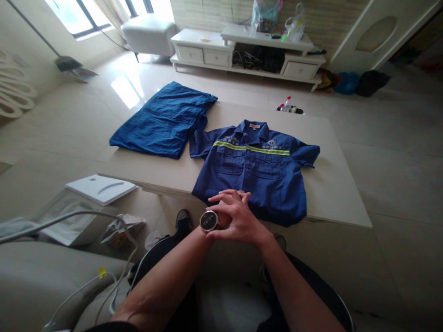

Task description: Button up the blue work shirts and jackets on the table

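A round wristwatch [209, 221] with a dark face reading 16:24 is on my left wrist. My right hand [238, 221] lies across the wrist, with thumb and fingers closed around the watch's edge. Under it, my left hand [245, 197] is mostly hidden; the fingers that show look stretched out and hold nothing I can see. Just beyond both hands, a dark blue short-sleeved work shirt [245, 177] with a yellow-green reflective stripe lies front up on the table [332, 184]. Further left rests a folded blue cloth garment [162, 122], partly past the table's edge.
White boxes [101, 189] stand on the floor at the left, near a grey hose [86, 213]. Bottles with red caps [287, 104] show behind the table's far edge. A low white cabinet [207, 48], a grey stool [149, 34] and a dustpan [81, 74] are further back.
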Demonstrator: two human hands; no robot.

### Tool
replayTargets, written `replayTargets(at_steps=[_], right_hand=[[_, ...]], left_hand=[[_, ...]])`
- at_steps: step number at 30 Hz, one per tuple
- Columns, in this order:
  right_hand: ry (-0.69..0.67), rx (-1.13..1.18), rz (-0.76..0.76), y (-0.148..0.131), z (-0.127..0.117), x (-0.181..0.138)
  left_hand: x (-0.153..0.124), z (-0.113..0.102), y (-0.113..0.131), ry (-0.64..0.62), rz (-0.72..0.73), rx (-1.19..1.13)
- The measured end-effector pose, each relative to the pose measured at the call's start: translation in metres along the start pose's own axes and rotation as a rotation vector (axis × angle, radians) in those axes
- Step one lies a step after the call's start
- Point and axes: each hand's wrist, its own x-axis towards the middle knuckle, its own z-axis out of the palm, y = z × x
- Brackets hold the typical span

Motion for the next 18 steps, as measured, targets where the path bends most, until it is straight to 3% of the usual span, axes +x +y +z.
replayTargets(at_steps=[6, 13, 18], right_hand=[[0.021, -0.023, 0.033, -0.004, 0.003, 0.000], [0.013, -0.034, 0.065, -0.007, 0.002, 0.001], [0.017, -0.027, 0.075, -0.007, 0.002, 0.000]], left_hand=[[0.003, -0.006, -0.010, -0.197, -0.005, 0.057], [0.006, -0.022, -0.009, -0.153, 0.014, 0.162], [0.006, -0.043, -0.038, -0.294, 0.055, 0.226]])
